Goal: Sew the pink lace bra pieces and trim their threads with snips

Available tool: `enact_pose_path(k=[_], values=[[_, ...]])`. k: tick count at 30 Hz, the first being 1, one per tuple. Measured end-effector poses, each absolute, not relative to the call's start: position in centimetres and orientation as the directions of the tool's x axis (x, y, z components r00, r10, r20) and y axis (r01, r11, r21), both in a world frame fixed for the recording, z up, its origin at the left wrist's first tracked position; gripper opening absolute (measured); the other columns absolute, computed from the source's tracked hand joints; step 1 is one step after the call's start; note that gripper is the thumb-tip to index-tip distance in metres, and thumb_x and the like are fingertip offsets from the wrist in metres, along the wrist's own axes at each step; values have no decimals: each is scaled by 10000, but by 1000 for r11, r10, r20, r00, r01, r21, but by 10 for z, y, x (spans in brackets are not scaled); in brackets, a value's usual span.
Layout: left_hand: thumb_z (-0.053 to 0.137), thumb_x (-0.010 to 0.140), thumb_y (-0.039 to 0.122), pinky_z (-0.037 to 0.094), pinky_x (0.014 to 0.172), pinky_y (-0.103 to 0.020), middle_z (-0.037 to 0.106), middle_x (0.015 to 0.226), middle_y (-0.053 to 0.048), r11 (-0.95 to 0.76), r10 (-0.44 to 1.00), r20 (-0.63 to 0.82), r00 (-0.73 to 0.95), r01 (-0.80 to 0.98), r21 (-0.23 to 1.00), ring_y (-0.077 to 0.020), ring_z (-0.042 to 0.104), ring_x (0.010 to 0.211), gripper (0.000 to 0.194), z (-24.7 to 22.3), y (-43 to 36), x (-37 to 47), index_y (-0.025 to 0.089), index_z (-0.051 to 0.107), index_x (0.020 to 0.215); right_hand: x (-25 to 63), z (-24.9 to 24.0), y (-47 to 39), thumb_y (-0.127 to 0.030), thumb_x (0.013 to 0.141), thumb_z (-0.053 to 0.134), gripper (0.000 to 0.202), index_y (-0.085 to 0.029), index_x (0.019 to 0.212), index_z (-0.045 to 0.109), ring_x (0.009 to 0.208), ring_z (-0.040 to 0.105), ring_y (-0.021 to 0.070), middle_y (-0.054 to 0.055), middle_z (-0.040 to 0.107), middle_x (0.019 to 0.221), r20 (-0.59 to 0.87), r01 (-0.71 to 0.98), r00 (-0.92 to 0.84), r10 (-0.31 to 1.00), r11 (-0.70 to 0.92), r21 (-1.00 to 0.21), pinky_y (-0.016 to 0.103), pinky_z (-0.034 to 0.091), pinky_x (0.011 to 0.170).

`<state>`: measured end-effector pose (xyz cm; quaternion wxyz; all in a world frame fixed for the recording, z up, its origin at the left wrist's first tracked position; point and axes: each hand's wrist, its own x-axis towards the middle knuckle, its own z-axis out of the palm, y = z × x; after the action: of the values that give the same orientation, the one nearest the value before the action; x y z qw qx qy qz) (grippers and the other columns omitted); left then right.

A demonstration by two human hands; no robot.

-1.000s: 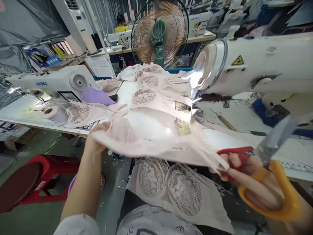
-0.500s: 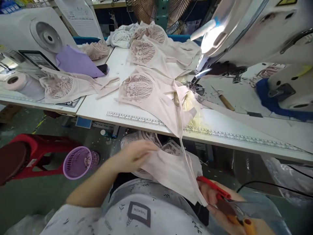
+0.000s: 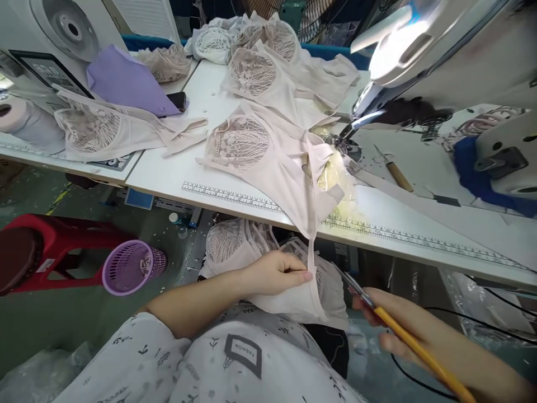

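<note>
My left hand (image 3: pixel 277 272) is closed, pinching the narrow edge strip of a pale pink bra (image 3: pixel 289 299) in front of my lap. The strip runs up to the table edge, where the lace-cupped bra (image 3: pixel 289 184) lies near the sewing machine needle. My right hand (image 3: pixel 384 313) grips scissors (image 3: pixel 361 292) with an orange handle and a bit of red showing. Their blades point up and left, close to the fabric but apart from my left fingers. More lace cups (image 3: pixel 226 240) hang below the table edge, partly hidden by my left hand.
A lit sewing machine (image 3: pixel 453 61) stands at the right, with an orange-handled pointed tool (image 3: pixel 398 176) beside it. Several bras (image 3: pixel 251 73) lie at the back. A purple basket (image 3: pixel 134 268) and red stool (image 3: pixel 71 240) stand at floor left. A printed ruler (image 3: pixel 235 198) follows the table edge.
My left hand has moved right and now pinches the strip. The right hand has let go of the fabric edge, moved up, and turned the scissors so the blades point at the strip.
</note>
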<state>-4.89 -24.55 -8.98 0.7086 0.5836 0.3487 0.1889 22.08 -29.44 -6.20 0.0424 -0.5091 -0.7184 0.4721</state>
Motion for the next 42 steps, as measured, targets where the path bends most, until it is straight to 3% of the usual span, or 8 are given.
enact_pose_path(k=[6,16,20,23,29,35,39,42], values=[[511,814,338,244,530,-236,277,558,56,224,670,-273,690,163,961,-77,279,547,393,-89,-247,-55,182,294,526,211,-54,-251,-674,811,489,472,-205,770,513,573,375,136,-8,431,688,-576,699,-621,532,43,-713,250,334,503],[525,793,336,248,517,-230,273,548,50,216,664,-265,699,159,963,-79,279,541,380,-93,-246,-63,178,322,514,187,-38,-230,-648,760,594,459,-209,688,482,531,309,117,-27,377,620,-648,760,-597,473,74,-646,252,247,459],[536,799,340,268,527,-230,313,552,50,231,656,-277,702,163,959,-81,301,540,363,-94,-246,-66,173,368,525,193,-45,-233,-658,766,580,498,-218,625,394,522,205,101,-53,261,596,-682,799,-528,505,24,-601,257,205,458],[547,797,328,295,535,-221,391,576,42,228,674,-272,687,157,961,-87,351,561,281,-91,-248,-67,162,462,586,193,-52,-240,-712,761,543,527,-213,640,424,525,232,103,-49,286,602,-621,730,-540,568,-51,-682,253,227,466],[587,795,370,316,519,-219,415,595,42,146,782,-154,604,63,987,-84,382,543,236,-77,-255,-56,173,495,704,164,-73,-281,-796,691,540,591,-218,810,528,703,494,191,39,528,801,-225,276,-459,859,-103,-956,296,434,586],[591,823,367,400,579,-240,532,686,-4,-127,832,52,552,99,987,-110,481,606,209,-73,-257,-42,189,499,762,143,-91,-318,-573,772,623,393,-243,737,413,409,356,94,-59,413,568,-284,-62,-324,902,-320,-945,234,327,368],[591,849,417,466,679,-284,614,795,-70,-163,785,54,617,122,979,-161,574,741,255,-76,-252,-40,179,545,771,152,-82,-319,-420,822,604,277,-231,718,432,501,391,108,-40,432,625,-195,123,-216,957,-172,-977,237,376,436],[615,843,421,488,716,-296,638,829,-88,-101,762,-16,647,143,985,-177,601,789,263,-77,-249,-38,170,580,772,161,-76,-315,-388,833,561,257,-225,687,426,588,428,137,-15,443,671,-127,279,-257,958,-52,-959,257,415,501]])
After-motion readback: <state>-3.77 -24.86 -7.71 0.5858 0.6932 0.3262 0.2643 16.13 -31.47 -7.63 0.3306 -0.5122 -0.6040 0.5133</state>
